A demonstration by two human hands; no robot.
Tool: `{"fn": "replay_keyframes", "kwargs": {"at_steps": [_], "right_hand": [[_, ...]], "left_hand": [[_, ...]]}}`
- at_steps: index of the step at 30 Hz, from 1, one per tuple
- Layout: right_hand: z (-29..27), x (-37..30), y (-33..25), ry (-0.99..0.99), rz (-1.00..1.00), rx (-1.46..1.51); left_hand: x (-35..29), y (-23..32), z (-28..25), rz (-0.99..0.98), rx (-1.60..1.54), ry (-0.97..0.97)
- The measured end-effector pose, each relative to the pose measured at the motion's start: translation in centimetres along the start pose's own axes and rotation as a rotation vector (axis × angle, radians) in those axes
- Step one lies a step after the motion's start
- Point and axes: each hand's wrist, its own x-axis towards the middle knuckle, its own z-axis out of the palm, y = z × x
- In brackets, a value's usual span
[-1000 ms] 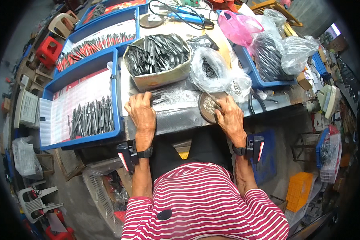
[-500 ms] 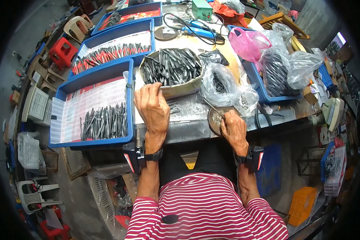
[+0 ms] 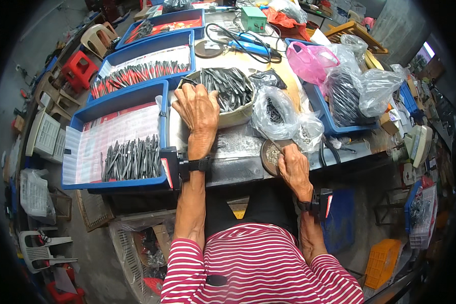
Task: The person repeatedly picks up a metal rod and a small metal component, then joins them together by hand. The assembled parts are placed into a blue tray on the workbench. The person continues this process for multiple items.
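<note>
My left hand (image 3: pixel 196 109) reaches over the near left rim of a box (image 3: pixel 230 119) heaped with slim black pieces (image 3: pixel 229 86). Its fingers bend down among the pieces at the left side, thumb apart; the fingertips are partly hidden, and nothing shows held in them. On the right, my right hand (image 3: pixel 294 166) is closed around a thin, dark rod-like tool (image 3: pixel 270 138), which slants up to the left toward a clear plastic bag (image 3: pixel 261 114). Beneath the tool sits a round shallow dish (image 3: pixel 269 164) with tiny pale bits in it.
At left stands a blue tray (image 3: pixel 167 121) with more black pieces; behind it, another blue tray (image 3: pixel 193 53) holds red-and-black ones. A blue bin (image 3: pixel 329 121) with bagged black parts is at right. A green box (image 3: pixel 254 19) and blue corded tools (image 3: pixel 256 48) lie farther back.
My left hand has moved forward and slightly right, from the box's near side to over its rim and into the black pieces. My right hand stays by the dish, still gripping the tool.
</note>
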Motion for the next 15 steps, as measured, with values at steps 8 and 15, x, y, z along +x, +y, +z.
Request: {"fn": "replay_keyframes", "kwargs": {"at_steps": [8, 15], "right_hand": [[-0.1, 0.3, 0.0, 0.065, 0.122, 0.140], [-0.8, 0.6, 0.7, -0.049, 0.389, 0.465]], "left_hand": [[-0.3, -0.3, 0.4, 0.050, 0.007, 0.203], [-1.3, -0.4, -2.1, 0.117, -0.293, 0.363]]}}
